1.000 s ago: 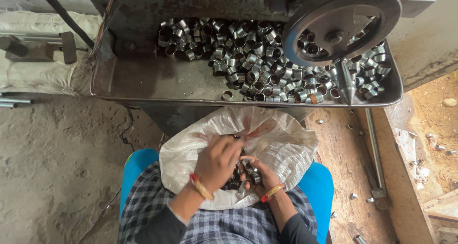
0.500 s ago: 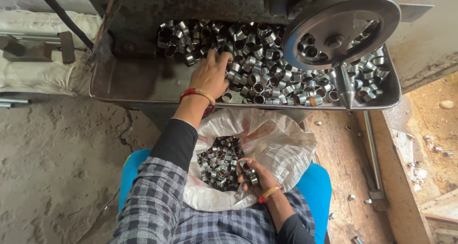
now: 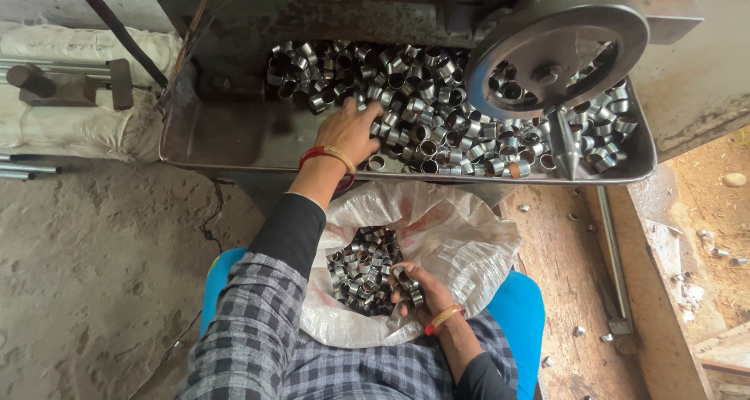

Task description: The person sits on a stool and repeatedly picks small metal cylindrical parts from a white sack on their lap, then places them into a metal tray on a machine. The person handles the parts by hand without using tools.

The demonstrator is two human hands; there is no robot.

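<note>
A grey concrete floor [image 3: 86,267] is spreading out on the left, stained and cracked, while worn wooden boards [image 3: 578,259] are running along the right with a few stray rings lying on them. A dark metal tray [image 3: 226,134] is jutting from a machine at the top, its left part bare and its middle and right heaped with short steel rings [image 3: 437,95]. A spoked wheel [image 3: 558,52] is hanging over the tray's right end, crowding that side. The left hand [image 3: 351,130] is reaching over the tray's near rim, its fingers spread and pressing down on the rings at the edge of the heap. A white sack [image 3: 461,244] is sitting open on the lap, just below the tray's rim, with more rings [image 3: 359,271] pooled inside. The right hand [image 3: 418,291] is resting at the sack's mouth, its fingers curled around a few rings. A blue seat [image 3: 519,314] is showing at both sides of the sack. White bundles [image 3: 86,126] and a bar are lying at the far left.
</note>
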